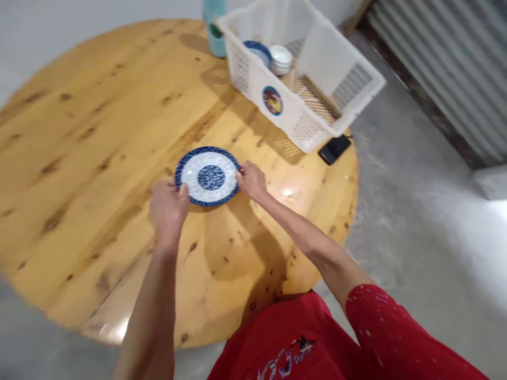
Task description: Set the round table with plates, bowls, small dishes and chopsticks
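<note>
Over the tabletop (79,158), left hand (169,206) and right hand (252,180) are both pinched onto opposite edges of a blue-rimmed plate (211,178). White basket (291,119) past it kinda blocks a blue dish (260,51) beside white bowls (281,57); phone (335,149) near its corner.

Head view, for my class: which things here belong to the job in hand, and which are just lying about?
In the job:
- blue-rimmed plate, held by left hand and right hand
- wooden table, beneath it
- probably the white plastic basket, with white bowls and a blue dish inside

Apparently lying about:
- black phone
- light-blue container
</note>
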{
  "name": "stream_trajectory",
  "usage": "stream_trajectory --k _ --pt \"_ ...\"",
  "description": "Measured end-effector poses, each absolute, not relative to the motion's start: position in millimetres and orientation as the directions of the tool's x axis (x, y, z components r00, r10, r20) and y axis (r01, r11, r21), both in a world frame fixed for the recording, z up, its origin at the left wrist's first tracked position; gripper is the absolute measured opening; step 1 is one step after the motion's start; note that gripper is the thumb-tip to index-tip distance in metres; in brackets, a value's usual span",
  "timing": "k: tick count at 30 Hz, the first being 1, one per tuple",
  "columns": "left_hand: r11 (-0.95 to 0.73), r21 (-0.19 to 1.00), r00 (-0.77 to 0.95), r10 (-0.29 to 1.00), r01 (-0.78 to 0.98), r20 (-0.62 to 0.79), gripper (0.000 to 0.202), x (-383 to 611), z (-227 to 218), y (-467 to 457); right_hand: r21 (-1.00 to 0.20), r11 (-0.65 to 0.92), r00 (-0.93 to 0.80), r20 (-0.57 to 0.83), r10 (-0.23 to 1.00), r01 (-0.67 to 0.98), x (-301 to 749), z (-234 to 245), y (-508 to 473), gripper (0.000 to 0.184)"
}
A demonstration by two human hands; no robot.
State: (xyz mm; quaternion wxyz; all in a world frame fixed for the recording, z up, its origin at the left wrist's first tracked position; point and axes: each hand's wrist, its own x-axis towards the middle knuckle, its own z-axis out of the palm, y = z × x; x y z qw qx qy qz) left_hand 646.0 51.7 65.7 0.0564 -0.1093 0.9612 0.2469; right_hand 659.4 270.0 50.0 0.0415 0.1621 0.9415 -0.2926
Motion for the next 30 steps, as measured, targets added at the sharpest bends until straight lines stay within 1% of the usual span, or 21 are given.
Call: stream_trajectory --k 2,4,9,12,16,19,22,24,27,30 --pt "0.873 0.396 -0.958 -0.239 -0.284 -0.161 0.025 643.0 63.6 52.6 -0.551 0.776 -0.951 -0.16 0.264 0.308 658.2 48.6 270.0 0.023" --pt "0.881 0.373 -0.957 -0.256 -0.29 -0.14 0.022 639.7 62.1 54.1 -0.545 0.774 -0.947 -0.163 0.278 0.321 657.1 50.3 270.5 0.02" --pt "0.878 0.391 -0.961 -0.249 -0.275 -0.117 0.018 638.7 67.2 55.9 -0.489 0.784 -0.924 -0.206 0.322 0.382 662.6 65.2 267.1 0.023" --pt "0.872 0.391 -0.955 -0.271 -0.296 -0.119 0.015 638.4 72.7 57.9 -0.487 0.772 -0.913 -0.231 0.337 0.408 666.2 68.6 266.0 0.023" --pt "0.879 0.387 -0.959 -0.275 -0.278 -0.065 0.011 638.8 88.1 60.4 -0.554 0.718 -0.905 -0.208 0.371 0.422 670.3 72.7 265.8 0.02" --pt "0.892 0.398 -0.966 -0.253 -0.215 0.046 0.013 644.6 107.6 61.8 -0.652 0.646 -0.902 -0.148 0.405 0.396 678.4 85.7 267.6 0.013" --pt "0.899 0.431 -0.969 -0.166 -0.074 0.18 0.024 659.8 126.8 68.7 -0.77 0.532 -0.889 -0.098 0.447 0.353 700.3 101.7 277.3 0.005" --pt "0.889 0.457 -0.973 -0.069 0.04 0.221 0.028 676.8 133.7 79.3 -0.826 0.445 -0.86 -0.089 0.502 0.346 726.8 106.9 289.8 0.004" --pt "0.847 0.507 -0.983 0.088 0.158 0.159 0.024 710.8 128.0 104.9 -0.862 0.336 -0.773 -0.097 0.627 0.38 784.0 99.7 315.1 0.007" --pt "0.757 0.619 -0.968 0.251 0.208 0.019 0.014 749.7 102.5 135.9 -0.885 0.238 -0.675 -0.108 0.73 0.399 851.6 78.2 339.9 0.005"
